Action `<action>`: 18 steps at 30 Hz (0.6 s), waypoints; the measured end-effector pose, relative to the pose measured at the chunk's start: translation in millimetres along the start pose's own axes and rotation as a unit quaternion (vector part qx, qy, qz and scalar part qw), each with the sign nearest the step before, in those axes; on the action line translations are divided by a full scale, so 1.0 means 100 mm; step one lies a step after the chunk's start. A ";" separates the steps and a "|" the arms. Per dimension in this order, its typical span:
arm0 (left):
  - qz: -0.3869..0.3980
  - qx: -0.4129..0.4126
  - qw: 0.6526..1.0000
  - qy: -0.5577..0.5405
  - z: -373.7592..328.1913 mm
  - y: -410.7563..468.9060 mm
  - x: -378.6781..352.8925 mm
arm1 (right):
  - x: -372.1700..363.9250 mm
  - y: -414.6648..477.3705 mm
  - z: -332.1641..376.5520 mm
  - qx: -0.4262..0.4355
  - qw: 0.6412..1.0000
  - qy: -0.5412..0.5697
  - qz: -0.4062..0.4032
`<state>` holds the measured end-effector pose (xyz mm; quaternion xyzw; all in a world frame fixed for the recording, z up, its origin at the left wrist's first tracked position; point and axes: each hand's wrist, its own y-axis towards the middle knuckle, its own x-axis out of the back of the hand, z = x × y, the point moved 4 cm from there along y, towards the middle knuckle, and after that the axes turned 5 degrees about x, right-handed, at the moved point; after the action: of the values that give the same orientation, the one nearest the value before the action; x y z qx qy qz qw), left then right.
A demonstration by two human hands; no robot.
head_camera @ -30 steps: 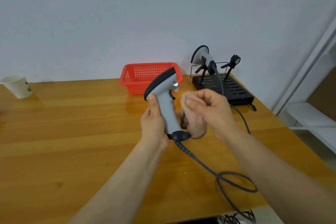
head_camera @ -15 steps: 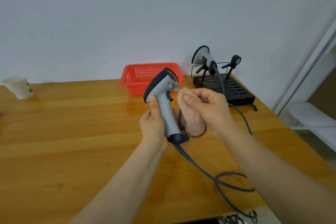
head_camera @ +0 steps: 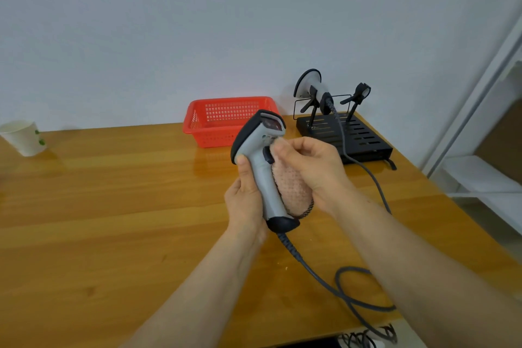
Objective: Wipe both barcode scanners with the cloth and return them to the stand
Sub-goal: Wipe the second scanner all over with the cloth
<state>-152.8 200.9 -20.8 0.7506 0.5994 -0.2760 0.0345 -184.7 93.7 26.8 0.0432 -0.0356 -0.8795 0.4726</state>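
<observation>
As the left hand (head_camera: 244, 202) grips the grey barcode scanner (head_camera: 260, 171) mid-frame, the right hand (head_camera: 313, 169), clutching the pink knitted cloth (head_camera: 295, 192), has risen to its trigger (head_camera: 268, 155); wiping continues.

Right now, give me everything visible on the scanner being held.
The barcode scanner is light grey plastic with black hood, trigger and base cap, dark scan window facing the camera, roughly upright above the table. The left hand grips its handle; the right hand presses a pink cloth against its trigger side. A grey cable trails from its base.
</observation>
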 end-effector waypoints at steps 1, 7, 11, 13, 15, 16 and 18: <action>-0.001 -0.004 1.000 0.002 -0.01 0.00 -0.01 | -0.04 -0.02 0.01 0.007 1.000 -0.004 0.012; 0.031 0.000 0.999 -0.023 -0.06 0.00 -0.12 | 0.12 -0.04 0.00 0.038 0.997 -0.061 -0.042; -0.005 -0.011 1.000 -0.028 -0.06 0.05 -0.06 | 0.09 -0.12 0.18 0.134 0.985 -0.092 -0.063; -0.004 -0.023 0.999 -0.023 -0.03 0.05 -0.06 | -0.02 -0.19 0.21 0.206 0.966 -0.154 -0.038; 0.000 -0.035 0.999 -0.021 -0.03 0.05 -0.09 | -0.11 -0.26 0.17 0.273 0.941 -0.199 -0.010; -0.001 -0.037 0.999 -0.020 -0.04 0.05 -0.10 | -0.12 -0.29 0.13 0.296 0.931 -0.213 -0.001; -0.001 -0.033 0.999 -0.029 -0.08 0.05 -0.10 | -0.10 -0.31 0.08 0.314 0.923 -0.221 0.012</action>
<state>-146.9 193.6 -11.0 0.7399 0.6080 -0.2776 0.0764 -205.4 119.3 31.6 -0.0066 -0.4135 -0.8048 0.4258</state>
